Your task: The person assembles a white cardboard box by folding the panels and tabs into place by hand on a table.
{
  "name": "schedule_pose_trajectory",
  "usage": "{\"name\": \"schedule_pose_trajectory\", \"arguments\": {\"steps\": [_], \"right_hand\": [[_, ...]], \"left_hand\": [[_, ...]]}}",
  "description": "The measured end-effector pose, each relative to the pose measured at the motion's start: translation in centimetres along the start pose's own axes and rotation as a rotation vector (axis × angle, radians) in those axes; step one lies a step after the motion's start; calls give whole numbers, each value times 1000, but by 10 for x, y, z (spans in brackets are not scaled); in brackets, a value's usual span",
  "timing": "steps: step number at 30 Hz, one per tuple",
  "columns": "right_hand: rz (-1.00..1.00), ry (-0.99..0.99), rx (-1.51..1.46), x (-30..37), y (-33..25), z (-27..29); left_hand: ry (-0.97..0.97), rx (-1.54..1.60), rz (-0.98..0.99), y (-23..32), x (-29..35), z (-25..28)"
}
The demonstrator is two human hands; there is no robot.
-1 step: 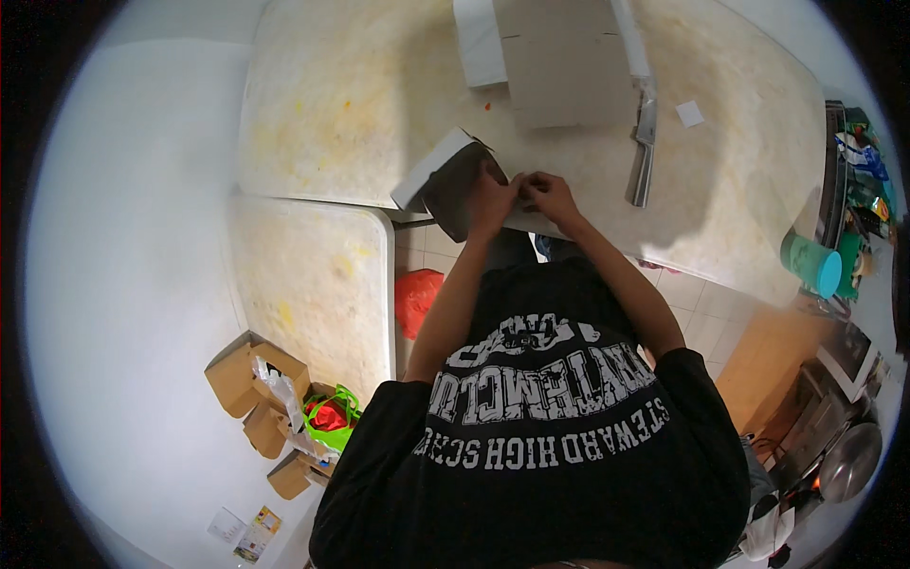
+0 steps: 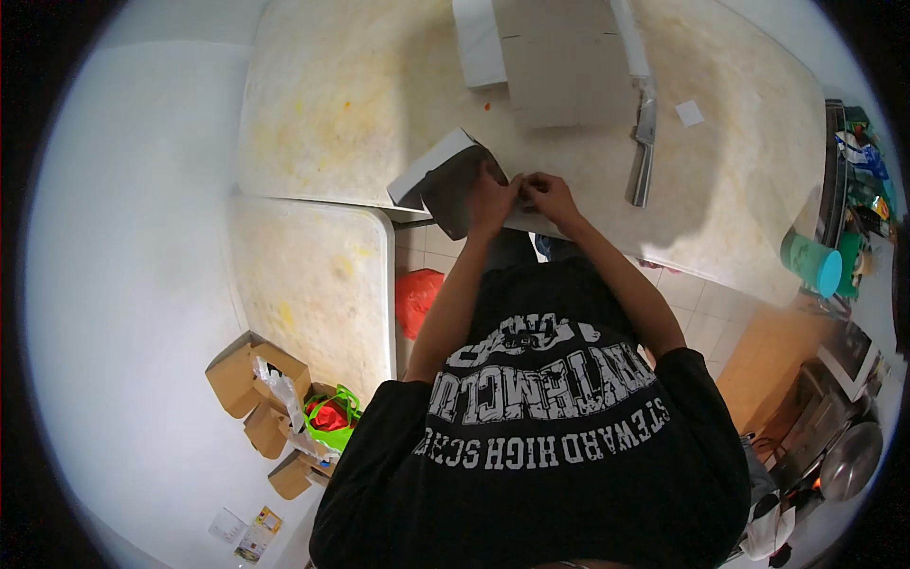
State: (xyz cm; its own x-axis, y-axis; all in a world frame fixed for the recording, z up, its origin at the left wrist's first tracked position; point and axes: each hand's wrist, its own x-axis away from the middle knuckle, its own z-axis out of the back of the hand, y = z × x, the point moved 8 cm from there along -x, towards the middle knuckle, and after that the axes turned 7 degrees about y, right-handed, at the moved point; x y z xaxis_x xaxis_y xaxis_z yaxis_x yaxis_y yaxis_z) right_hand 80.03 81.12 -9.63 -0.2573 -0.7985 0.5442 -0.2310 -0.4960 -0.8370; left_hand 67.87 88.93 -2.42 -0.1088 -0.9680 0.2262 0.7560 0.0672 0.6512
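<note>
At the near edge of the table, a small cardboard box (image 2: 444,163) sits tilted, with a white outer side and a dark grey-brown face or flap toward me. My left hand (image 2: 490,204) grips its right end, fingers against the dark face and partly hidden in its shadow. My right hand (image 2: 552,199) is closed in a pinch beside the left thumb, and the fingertips of both hands meet. Whatever lies between those fingertips is too small to make out. Farther right on the table rests a knife (image 2: 642,156) with a metal handle, its blade toward the far side.
A larger white-and-grey carton (image 2: 569,71) lies flat at the far middle, with a small white paper square (image 2: 690,114) to its right. A teal-lidded container (image 2: 817,264) stands at the right edge. A second table (image 2: 303,284) and opened brown boxes (image 2: 256,375) are at left.
The small box has shifted very slightly left and up at its left end. Both hands stay in nearly the same place.
</note>
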Motion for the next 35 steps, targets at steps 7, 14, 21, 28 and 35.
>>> {"name": "schedule_pose_trajectory", "arguments": {"steps": [7, 14, 21, 28, 35], "right_hand": [[14, 85, 113, -10, 18, 7], [-158, 45, 48, -3, 16, 6], [-189, -19, -26, 0, 4, 0], [-237, -42, -155, 5, 4, -5], [-301, -39, -205, 9, 14, -8]], "left_hand": [[-90, -90, -9, -19, -11, -20], [-74, 48, -10, -27, -14, -20], [-247, 37, 90, -34, -9, -18], [-205, 35, -121, 2, 2, -3], [-148, -164, -386, 31, 14, 5]]}}
